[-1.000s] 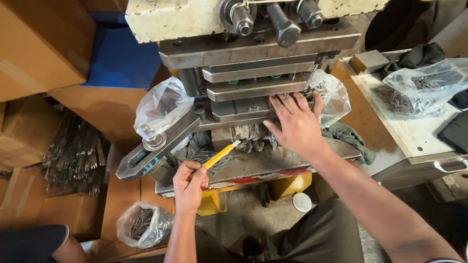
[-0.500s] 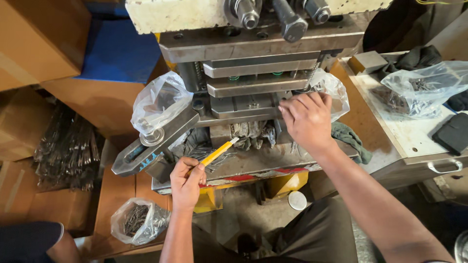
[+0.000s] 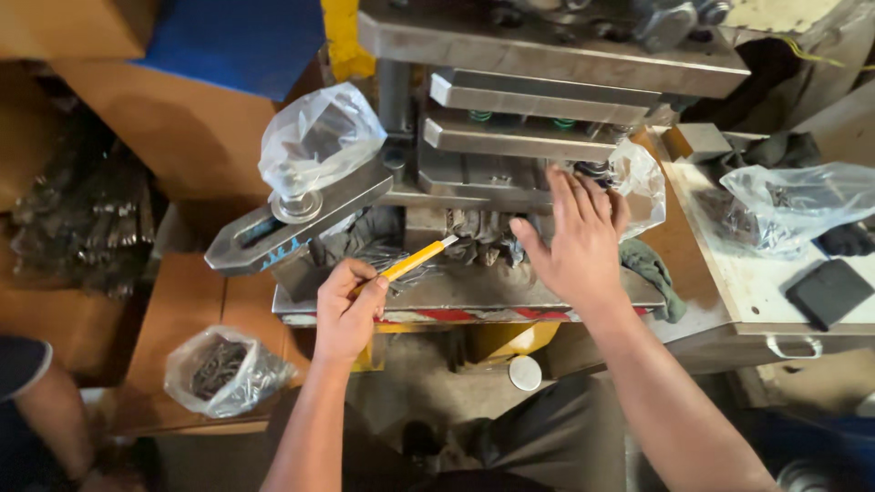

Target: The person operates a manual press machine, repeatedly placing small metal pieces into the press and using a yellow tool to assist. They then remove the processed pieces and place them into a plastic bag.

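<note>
My left hand (image 3: 348, 310) grips a thin yellow stick tool (image 3: 415, 259) whose pale tip points up-right toward the die area of a grey metal press (image 3: 510, 146). My right hand (image 3: 576, 241) is spread flat with fingers apart against the front of the press's lower die block, touching nothing loose that I can make out. Small metal pieces and dark rags (image 3: 478, 239) lie on the press bed (image 3: 474, 293) between the two hands.
A clear plastic bag (image 3: 314, 137) hangs over a bolted clamp arm (image 3: 292, 223) at left. Another bag of small metal parts (image 3: 219, 372) sits on a brown box lower left. A white side table (image 3: 761, 287) at right holds a bag of parts (image 3: 788, 210) and a dark pad (image 3: 829, 292). Another person's arm (image 3: 36, 401) shows at far left.
My right hand has drawn back slightly from the die and slid lower, fingers still spread. My left hand keeps the yellow stick aimed at the same spot. The view has shifted closer.
</note>
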